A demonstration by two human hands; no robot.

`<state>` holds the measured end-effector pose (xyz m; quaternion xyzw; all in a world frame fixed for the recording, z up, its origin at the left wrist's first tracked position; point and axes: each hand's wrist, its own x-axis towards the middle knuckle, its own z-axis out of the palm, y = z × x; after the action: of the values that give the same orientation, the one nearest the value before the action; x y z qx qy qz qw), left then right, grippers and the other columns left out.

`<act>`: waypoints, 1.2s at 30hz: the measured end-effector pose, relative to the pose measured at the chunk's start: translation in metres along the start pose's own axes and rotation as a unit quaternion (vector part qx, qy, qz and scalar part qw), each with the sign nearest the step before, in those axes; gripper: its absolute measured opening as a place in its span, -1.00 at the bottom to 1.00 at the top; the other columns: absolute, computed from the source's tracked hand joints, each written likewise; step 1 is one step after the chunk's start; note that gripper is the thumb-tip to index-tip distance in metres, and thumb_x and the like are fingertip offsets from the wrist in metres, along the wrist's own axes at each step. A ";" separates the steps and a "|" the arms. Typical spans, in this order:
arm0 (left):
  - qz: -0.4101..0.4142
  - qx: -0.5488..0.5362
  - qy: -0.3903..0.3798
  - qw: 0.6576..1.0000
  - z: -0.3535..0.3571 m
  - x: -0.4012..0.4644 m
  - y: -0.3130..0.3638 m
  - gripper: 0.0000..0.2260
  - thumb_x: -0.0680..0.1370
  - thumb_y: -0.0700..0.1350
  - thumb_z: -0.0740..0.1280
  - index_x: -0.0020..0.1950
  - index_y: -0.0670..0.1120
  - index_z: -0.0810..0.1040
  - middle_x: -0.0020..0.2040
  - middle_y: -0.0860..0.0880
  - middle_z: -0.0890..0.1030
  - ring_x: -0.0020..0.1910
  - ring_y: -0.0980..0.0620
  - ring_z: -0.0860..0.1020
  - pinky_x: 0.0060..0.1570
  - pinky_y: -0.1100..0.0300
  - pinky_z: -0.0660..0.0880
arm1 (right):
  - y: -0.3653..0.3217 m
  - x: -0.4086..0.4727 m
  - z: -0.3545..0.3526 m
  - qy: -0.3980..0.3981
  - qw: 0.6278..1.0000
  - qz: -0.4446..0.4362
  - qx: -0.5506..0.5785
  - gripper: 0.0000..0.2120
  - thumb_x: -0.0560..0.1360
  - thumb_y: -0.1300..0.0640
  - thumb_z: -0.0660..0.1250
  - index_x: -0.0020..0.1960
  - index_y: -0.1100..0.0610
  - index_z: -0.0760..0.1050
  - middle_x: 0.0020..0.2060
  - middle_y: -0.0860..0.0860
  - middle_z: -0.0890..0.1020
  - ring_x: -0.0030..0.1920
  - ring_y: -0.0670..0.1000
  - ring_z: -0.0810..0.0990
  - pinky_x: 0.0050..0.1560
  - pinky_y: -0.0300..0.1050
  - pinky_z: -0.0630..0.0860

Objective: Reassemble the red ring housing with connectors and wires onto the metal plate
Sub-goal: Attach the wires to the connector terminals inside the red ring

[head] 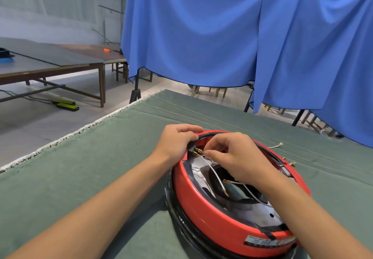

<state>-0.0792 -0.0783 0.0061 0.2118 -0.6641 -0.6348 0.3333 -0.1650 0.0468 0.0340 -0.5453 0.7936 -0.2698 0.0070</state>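
The red ring housing (203, 206) lies on the green cloth (80, 178), over a shiny metal plate (260, 210) seen through its middle. My left hand (177, 141) grips the ring's far left rim, fingers curled over the edge. My right hand (234, 155) reaches inside and pinches a white wire's end against the brass connectors (196, 151) on the inner wall. White wires (217, 178) with brass terminals trail loosely across the plate under my right wrist.
A loose white wire with a ring terminal (277, 145) and small brass terminals (291, 164) lie on the cloth right of the housing. Blue drapes (222, 36) hang behind the table. Wooden tables (60, 63) stand at the far left.
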 end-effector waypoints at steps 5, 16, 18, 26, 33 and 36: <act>-0.001 -0.005 -0.001 1.000 0.000 0.000 -0.001 -0.76 0.48 -0.43 0.25 0.06 -0.27 0.63 -0.11 -0.18 0.63 -0.26 0.05 0.56 -0.19 0.35 0.52 | -0.003 -0.001 0.000 0.000 1.000 -0.003 -0.014 -0.92 0.47 0.10 0.39 -0.19 -0.03 0.60 -0.29 -0.11 0.65 -0.22 -0.11 0.58 -0.08 -0.04 0.52; -0.007 -0.010 0.000 1.000 -0.001 -0.001 0.000 -0.77 0.48 -0.41 0.26 0.01 -0.23 0.64 -0.12 -0.18 0.64 -0.18 -0.02 0.59 -0.03 0.17 0.54 | -0.006 -0.001 0.001 0.015 0.999 -0.007 -0.031 -0.93 0.48 0.09 0.38 -0.16 -0.02 0.63 -0.27 -0.15 0.65 -0.21 -0.14 0.58 -0.06 -0.05 0.53; -0.006 -0.010 0.001 1.000 -0.001 -0.001 0.000 -0.77 0.48 -0.42 0.26 0.01 -0.23 0.64 -0.12 -0.18 0.64 -0.18 -0.02 0.59 -0.03 0.16 0.54 | -0.007 -0.001 0.001 0.012 0.999 -0.006 -0.039 -0.93 0.48 0.09 0.38 -0.16 -0.02 0.62 -0.26 -0.14 0.65 -0.20 -0.12 0.58 -0.06 -0.04 0.52; -0.011 -0.017 0.001 1.000 -0.001 -0.003 0.000 -0.77 0.48 -0.41 0.25 0.02 -0.23 0.64 -0.10 -0.20 0.64 -0.13 -0.06 0.60 0.05 0.08 0.54 | -0.009 -0.002 0.002 0.018 0.997 -0.006 -0.073 -0.92 0.51 0.06 0.35 -0.11 -0.05 0.61 -0.26 -0.18 0.54 -0.09 -0.08 0.51 0.00 -0.03 0.47; -0.010 -0.020 0.002 1.000 -0.001 -0.002 -0.001 -0.77 0.48 -0.41 0.25 -0.02 -0.20 0.64 -0.11 -0.20 0.65 -0.17 -0.04 0.60 -0.04 0.15 0.55 | -0.010 -0.002 0.003 0.021 0.995 -0.018 -0.095 -0.92 0.52 0.06 0.33 -0.08 -0.04 0.60 -0.29 -0.23 0.47 -0.05 -0.08 0.49 0.00 -0.06 0.45; -0.006 -0.011 0.002 1.000 -0.001 -0.002 -0.001 -0.77 0.48 -0.41 0.25 -0.01 -0.21 0.64 -0.12 -0.17 0.64 -0.21 0.02 0.59 -0.12 0.26 0.54 | -0.011 -0.001 0.004 0.031 0.995 -0.025 -0.092 -0.93 0.51 0.07 0.34 -0.08 -0.02 0.61 -0.29 -0.21 0.46 -0.04 -0.07 0.50 0.00 -0.06 0.44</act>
<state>-0.0770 -0.0774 0.0049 0.2139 -0.6552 -0.6436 0.3329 -0.1541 0.0435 0.0349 -0.5545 0.8010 -0.2130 -0.0744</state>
